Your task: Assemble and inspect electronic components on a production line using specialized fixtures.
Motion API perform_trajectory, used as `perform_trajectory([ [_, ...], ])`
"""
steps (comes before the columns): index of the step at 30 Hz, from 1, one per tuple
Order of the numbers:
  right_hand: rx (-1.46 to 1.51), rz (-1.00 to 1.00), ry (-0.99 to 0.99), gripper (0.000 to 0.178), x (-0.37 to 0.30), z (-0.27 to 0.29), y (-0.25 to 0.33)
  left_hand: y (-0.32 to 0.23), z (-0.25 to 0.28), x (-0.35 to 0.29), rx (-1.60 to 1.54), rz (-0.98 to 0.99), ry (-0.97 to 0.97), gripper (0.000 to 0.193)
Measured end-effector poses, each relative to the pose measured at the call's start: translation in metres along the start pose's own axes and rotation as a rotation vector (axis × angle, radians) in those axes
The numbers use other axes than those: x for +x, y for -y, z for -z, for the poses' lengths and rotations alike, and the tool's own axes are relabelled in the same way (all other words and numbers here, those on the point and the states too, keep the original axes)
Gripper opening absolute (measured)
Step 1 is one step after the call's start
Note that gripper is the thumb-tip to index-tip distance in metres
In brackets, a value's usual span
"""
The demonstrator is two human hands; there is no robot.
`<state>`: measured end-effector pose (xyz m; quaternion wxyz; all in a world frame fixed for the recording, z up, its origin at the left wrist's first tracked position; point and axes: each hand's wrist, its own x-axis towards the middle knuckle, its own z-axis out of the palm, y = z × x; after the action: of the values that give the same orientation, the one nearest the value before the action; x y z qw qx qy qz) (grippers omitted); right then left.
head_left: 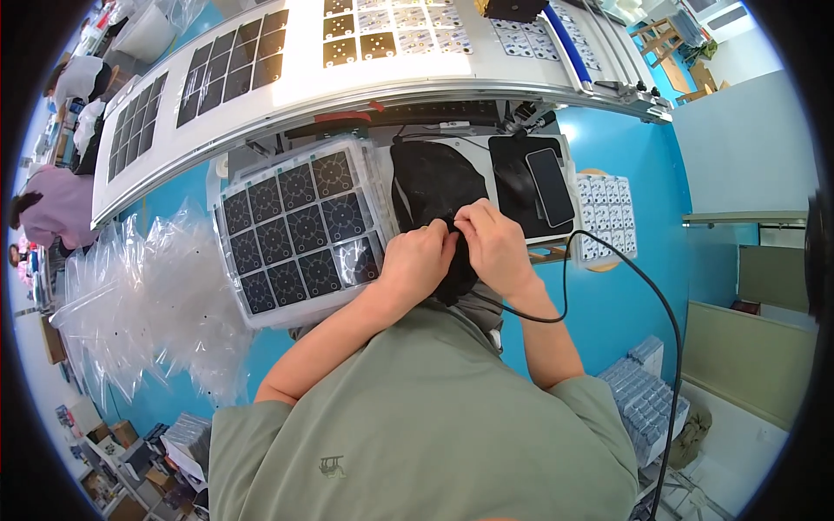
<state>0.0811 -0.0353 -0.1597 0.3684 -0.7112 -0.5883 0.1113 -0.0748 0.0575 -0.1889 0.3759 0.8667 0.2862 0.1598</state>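
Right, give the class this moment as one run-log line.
left hand: pinching black fabric | right hand: pinching black fabric | person's left: tray with dark panels | person's right: phone

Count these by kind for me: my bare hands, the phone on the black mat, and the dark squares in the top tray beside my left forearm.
Left hand and right hand: 2
Phone: 1
Dark squares: 12
Total: 15
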Motion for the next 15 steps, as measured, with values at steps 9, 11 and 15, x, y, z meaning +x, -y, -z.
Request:
perform_trajectory([
  [9, 0.218, -0.118, -0.112, 0.002, 0.01, -0.004, -0.016, 0.02, 0.054, 0.077, -0.041, -0.369, 0.032, 0.016],
  [11, 0.164, -0.051, -0.137, 0.003, 0.014, -0.001, -0.018, 0.027, 0.053, 0.097, 0.022, -0.549, 0.173, 0.018],
  [15, 0.116, 0.026, -0.172, 0.005, 0.017, 0.005, -0.02, 0.038, 0.047, 0.113, -0.066, -0.654, 0.335, 0.015],
])
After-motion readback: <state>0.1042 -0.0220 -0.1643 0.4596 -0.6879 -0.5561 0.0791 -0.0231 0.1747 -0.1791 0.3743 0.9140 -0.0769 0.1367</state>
